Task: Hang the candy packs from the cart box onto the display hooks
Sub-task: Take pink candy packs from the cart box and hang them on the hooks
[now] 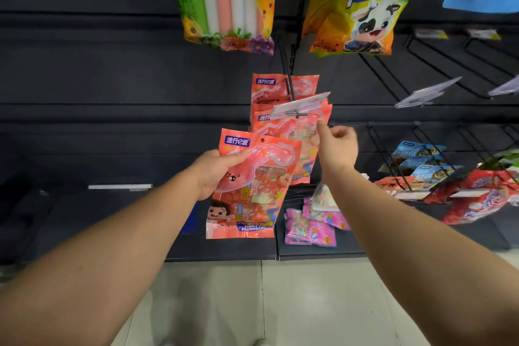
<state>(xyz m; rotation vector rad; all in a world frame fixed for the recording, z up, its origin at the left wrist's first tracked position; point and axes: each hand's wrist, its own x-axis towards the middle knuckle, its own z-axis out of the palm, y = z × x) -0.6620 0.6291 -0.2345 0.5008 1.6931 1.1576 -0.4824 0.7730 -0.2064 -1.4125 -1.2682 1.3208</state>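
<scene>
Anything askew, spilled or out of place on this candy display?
Yes: pink candy packs lie loose on the bottom shelf rather than hanging. The clear price tag holder on the hook with the hung pink packs sits tilted. Nothing looks torn or spilled.

Held flat plastic candy pack (244, 185): salmon-pink, blue logo patch, cartoon child print. Hung packs on the black wire hook (289, 86): same salmon-pink. Glossy yellow-green bag (362, 5): cartoon cow, blue banner. Small pouches (309, 229): pink. Back panel (112, 64): dark grey.
</scene>
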